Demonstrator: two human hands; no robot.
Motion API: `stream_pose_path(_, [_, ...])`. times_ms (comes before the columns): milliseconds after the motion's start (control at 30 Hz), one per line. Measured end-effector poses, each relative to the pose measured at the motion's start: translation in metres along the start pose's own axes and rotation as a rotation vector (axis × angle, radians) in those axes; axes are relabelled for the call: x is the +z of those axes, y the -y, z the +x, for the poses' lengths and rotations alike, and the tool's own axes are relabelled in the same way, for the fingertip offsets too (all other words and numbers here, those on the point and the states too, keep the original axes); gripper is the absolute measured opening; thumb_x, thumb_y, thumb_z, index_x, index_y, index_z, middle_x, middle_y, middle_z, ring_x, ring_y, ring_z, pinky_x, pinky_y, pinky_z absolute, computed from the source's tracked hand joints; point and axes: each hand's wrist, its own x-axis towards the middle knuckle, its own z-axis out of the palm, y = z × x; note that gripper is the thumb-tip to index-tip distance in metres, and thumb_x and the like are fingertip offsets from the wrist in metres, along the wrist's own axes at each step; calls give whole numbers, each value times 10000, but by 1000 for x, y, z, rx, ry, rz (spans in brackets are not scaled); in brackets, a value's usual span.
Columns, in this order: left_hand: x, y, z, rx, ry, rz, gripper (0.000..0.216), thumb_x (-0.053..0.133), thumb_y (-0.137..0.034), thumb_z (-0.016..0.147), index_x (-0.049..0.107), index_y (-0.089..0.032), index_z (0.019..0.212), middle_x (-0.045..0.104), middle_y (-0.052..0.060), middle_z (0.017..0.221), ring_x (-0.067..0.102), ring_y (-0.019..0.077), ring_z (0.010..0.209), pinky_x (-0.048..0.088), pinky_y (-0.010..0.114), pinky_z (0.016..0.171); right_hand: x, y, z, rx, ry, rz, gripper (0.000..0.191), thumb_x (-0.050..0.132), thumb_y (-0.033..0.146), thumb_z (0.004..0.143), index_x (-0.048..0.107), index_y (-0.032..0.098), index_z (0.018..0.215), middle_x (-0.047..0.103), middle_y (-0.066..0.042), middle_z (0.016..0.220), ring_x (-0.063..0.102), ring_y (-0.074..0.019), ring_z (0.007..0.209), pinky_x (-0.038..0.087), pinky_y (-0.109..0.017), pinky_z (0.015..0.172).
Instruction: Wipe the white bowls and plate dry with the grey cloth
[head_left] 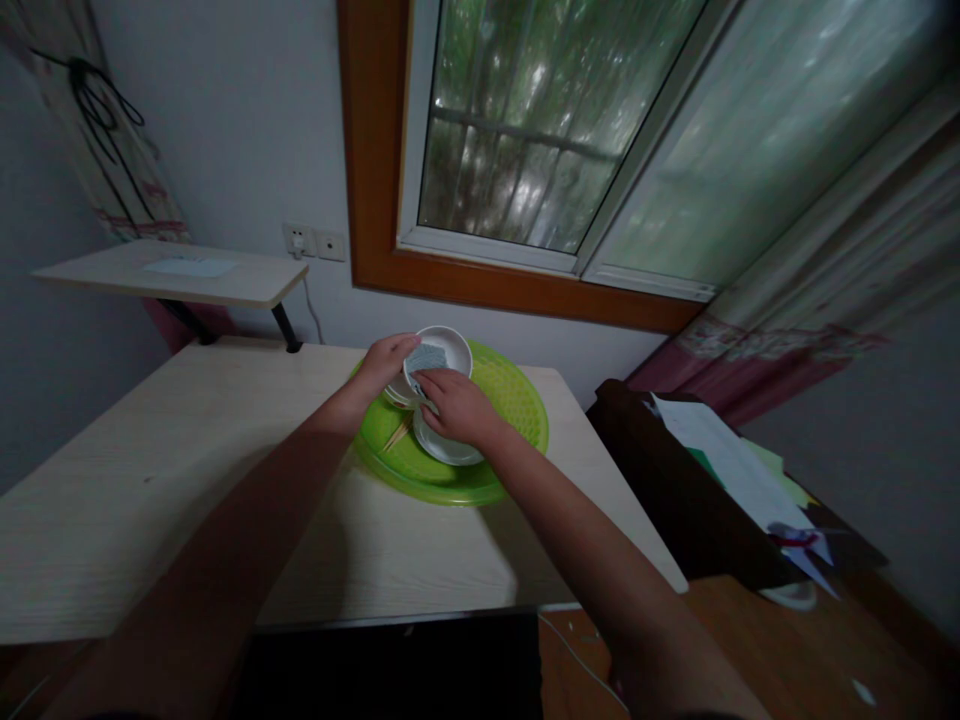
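Both hands work over the green tray [517, 400] on the table [150, 480] — left hand [386, 362] grips the white bowl [450, 345], tilting it steady, while right hand [454, 405] presses a grey cloth [427, 357] inside — another bowl [450, 450] sits beneath.

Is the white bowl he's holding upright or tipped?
Tipped. The white bowl shows its inside toward the camera, a grey cloth pressed in it, above the green tray.

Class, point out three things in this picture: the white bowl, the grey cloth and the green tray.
white bowl [455, 347], head view, on its upper rim
grey cloth [427, 357], head view, on its middle inside the bowl
green tray [517, 400], head view, on its bare right part
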Motion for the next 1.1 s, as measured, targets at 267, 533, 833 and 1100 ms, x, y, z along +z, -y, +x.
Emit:
stream_pose_path(267, [6,-3,-2,-18,60,-21,490,579,-605,829,718,-143,912,767,98,1027,659,241,1004,521,322,947,-7,4,4,99,-1,-127,740,616,437,967,385,62,1562,366,-239,1642,339,-356,1527,182,-555,1287])
stream_pose_path(533, [1,1,1,-53,-33,45,563,578,-649,803,735,-135,970,769,99,1036,660,243,943,532,339,890,-20,10,9,275,25,-271,597,721,450,902,602,47,1325,632,-257,1337,550,-370,1263,347,-517,1167])
stream_pose_path(833, [-2,-3,-2,-65,-81,32,447,568,-614,812,646,-174,810,706,54,846,612,204,826,515,291,781,-9,6,4,111,61,-139,294,538,310,1020,691,131,1196,734,-156,1149,662,-290,1065,502,-428,976])
stream_pose_path(1100, [1,-1,-1,-56,-22,-1,460,606,-606,798,689,-154,832,759,93,964,648,222,925,522,321,915,-4,2,2,39,-11,-21,669,569,451,998,429,103,1552,467,-186,1597,429,-308,1482,319,-490,1245])
